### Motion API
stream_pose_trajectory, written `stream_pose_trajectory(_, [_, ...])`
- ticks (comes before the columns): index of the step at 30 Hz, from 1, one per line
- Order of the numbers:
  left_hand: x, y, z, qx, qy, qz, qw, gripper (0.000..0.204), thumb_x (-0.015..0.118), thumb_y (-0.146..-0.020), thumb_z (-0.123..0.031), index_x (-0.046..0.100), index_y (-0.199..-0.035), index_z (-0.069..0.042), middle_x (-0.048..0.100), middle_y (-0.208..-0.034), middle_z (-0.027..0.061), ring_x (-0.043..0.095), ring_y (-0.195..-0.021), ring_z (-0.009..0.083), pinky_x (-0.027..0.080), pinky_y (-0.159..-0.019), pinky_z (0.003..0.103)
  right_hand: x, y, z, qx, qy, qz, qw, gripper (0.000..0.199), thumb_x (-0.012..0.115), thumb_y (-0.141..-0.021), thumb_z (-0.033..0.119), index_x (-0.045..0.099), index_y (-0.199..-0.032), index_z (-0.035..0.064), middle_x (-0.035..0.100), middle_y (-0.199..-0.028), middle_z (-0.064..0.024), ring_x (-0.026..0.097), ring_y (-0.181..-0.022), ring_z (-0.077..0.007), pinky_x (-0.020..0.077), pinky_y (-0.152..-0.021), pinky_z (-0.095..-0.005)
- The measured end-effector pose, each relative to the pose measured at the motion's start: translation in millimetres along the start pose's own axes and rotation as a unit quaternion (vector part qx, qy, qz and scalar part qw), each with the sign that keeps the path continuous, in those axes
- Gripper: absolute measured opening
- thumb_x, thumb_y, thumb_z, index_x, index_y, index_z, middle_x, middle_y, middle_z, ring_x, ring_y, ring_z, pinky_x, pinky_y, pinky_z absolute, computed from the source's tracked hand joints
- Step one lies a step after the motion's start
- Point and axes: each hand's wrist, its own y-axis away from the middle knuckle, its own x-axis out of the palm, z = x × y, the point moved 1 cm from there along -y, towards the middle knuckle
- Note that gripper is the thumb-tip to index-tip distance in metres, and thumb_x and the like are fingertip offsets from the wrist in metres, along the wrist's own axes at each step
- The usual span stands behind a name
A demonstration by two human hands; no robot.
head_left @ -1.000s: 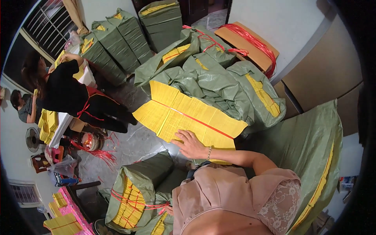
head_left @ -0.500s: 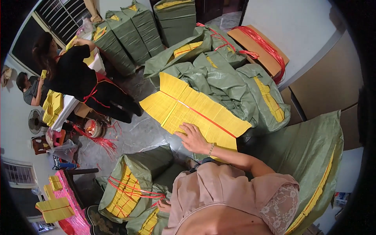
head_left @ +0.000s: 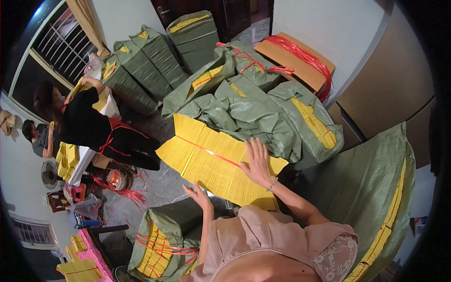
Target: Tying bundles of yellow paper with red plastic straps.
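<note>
- Our right hand (head_left: 257, 162) lay flat, fingers spread, palm down on the big stack of yellow paper sheets (head_left: 213, 162), near its right edge. It gripped nothing; the open palm looked placed to steady the stack.
- The yellow stack sat in front of us, leaning on the heap of green woven sacks (head_left: 253, 113) behind it. A thin red string (head_left: 206, 151) ran across its top, which we judged was holding the sheets together as one bundle.
- Our left hand (head_left: 199, 193) hovered at the stack's near edge, fingers loosely open and slightly curled, holding nothing. Whether it touched the paper, we could not tell.
- A slim bracelet (head_left: 272, 184) showed on our right wrist.
- Below our left arm stood another green sack (head_left: 162, 235), its mouth open on more yellow sheets and bound with red cord, likely so the load stayed packed.
- To our right a tall green sack (head_left: 376, 188) stood close by, yellow edges showing down its seam.
- At the back, a cardboard box (head_left: 296, 58) tied with red string rested against the wall behind the heap.
- Far left, a person in a black top (head_left: 89, 124) worked at their own yellow sheets, well apart from us, with another person (head_left: 40, 138) seated behind.
</note>
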Motion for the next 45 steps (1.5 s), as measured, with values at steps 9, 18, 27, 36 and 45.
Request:
stream_pose_trajectory(9, [48,1,-8,-0.065,0.08,0.052,0.993,0.07,0.053,-0.089,-0.028,0.008,-0.139,-0.006,0.027,-0.138,0.0129,0.033,-0.122,0.0217,0.027,-0.101,0.035,12,8,-32,0.033,0.035,-0.001,0.999,0.062,0.053,-0.082,0.034,0.034,-0.128,-0.0031,0.047,-0.105,-0.0175,0.045,-0.093,-0.03,0.0336,-0.081,-0.0398])
stream_pose_trajectory(18, [41,3,-10,-0.023,0.04,0.067,0.997,0.065,0.049,-0.092,-0.022,0.009,-0.138,0.0,0.032,-0.134,0.0176,0.036,-0.119,0.0231,0.028,-0.1,0.034,12,10,-31,0.028,0.04,-0.009,0.999,0.06,0.051,-0.084,0.034,0.034,-0.128,-0.0029,0.047,-0.104,-0.0176,0.045,-0.093,-0.0302,0.0339,-0.079,-0.0391])
stream_pose_trajectory(27, [46,8,-34,0.094,-0.147,-0.029,0.984,0.069,0.05,-0.09,-0.022,0.008,-0.138,0.002,0.018,-0.14,0.0237,0.023,-0.128,0.0327,0.019,-0.104,0.041,-26,-79,-97,-0.009,-0.029,0.001,1.0,0.034,0.049,-0.085,0.022,0.047,-0.112,0.0024,0.05,-0.098,-0.016,0.049,-0.093,-0.0329,0.0377,-0.078,-0.0424])
stream_pose_trajectory(36, [115,60,-66,0.271,-0.313,0.251,0.875,0.058,0.052,-0.084,-0.016,0.028,-0.135,-0.001,0.017,-0.14,0.0255,0.018,-0.129,0.041,0.017,-0.104,0.048,6,-237,-284,0.042,0.033,-0.019,0.998,0.027,0.051,-0.081,0.013,0.049,-0.106,0.0022,0.055,-0.096,-0.0198,0.053,-0.089,-0.0368,0.0442,-0.076,-0.0469])
stream_pose_trajectory(45, [138,69,-65,0.294,-0.502,0.222,0.783,0.05,0.053,-0.081,-0.023,0.045,-0.128,-0.008,0.031,-0.137,0.0204,0.026,-0.127,0.0373,0.02,-0.103,0.049,60,-336,-354,0.023,-0.012,-0.066,0.997,0.022,0.047,-0.081,0.006,0.054,-0.102,0.0004,0.054,-0.095,-0.0199,0.054,-0.089,-0.0366,0.0461,-0.074,-0.0439])
